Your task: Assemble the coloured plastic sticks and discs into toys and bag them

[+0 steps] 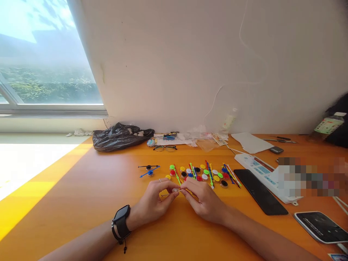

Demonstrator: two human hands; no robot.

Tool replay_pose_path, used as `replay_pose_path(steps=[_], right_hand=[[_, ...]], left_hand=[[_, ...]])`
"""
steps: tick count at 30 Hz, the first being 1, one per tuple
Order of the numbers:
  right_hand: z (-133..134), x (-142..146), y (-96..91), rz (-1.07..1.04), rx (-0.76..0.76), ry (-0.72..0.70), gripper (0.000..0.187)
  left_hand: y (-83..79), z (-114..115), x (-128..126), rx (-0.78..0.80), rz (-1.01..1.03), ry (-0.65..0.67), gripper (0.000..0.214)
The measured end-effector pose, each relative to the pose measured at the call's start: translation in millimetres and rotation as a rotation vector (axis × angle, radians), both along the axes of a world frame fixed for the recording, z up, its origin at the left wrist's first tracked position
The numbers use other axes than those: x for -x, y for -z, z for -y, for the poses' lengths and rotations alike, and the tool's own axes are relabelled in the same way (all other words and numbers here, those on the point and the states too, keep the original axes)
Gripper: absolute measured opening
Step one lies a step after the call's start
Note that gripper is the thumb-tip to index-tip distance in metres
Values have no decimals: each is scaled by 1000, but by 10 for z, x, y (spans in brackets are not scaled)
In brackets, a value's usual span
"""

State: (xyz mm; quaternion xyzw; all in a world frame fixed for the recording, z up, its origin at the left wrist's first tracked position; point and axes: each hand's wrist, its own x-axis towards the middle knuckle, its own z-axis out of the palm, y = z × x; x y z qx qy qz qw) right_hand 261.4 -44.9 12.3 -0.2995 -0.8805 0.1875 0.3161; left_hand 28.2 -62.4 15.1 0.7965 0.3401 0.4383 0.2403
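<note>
My left hand (154, 199) and my right hand (203, 201) meet at the front of the table, fingertips pinched together. Between them is a thin white spinner arrow (164, 195), mostly covered by the fingers; one end pokes out under my left fingers. Just beyond my hands lie several round plastic spinner bases (206, 172) in red, yellow, green, white, blue and black. Loose coloured arrows (211, 174) lie among them. To the left, a black arrow (144, 166) sits on a black base, and a blue arrow (145, 174) on a blue base.
A black plastic bag (119, 139) rests at the back left, with eyeglasses (165, 148) beside it. To the right are a dark phone (259, 192), a white power strip (261, 172) and a white device with a dark screen (322, 226). Paper (251, 142) lies near the wall.
</note>
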Motion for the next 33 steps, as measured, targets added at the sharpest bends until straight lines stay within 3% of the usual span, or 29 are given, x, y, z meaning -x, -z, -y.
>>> replay_pose_path(steps=[3,9,14,20,24,27,33], right_hand=[[-14,-7,-1,-44,71,-6,21],[-65,-29,17,-143,164,45,23],[-78,-33,15,-192,212,67,20],[-79,-15,19,-199,249,71,21],[-85,-30,5,-232,191,104,28],[-88,-67,11,-290,233,119,34],[-47,-49,19,-343,356,-9,56]], left_hand=[[-27,-7,-6,79,56,26,14],[-120,-31,43,542,300,181,32],[-118,-71,34,756,402,255,27],[-148,-52,-32,800,464,306,31],[-158,-51,-31,797,470,272,33],[-150,-64,-22,790,482,238,32],[-207,-83,3,774,478,193,32]])
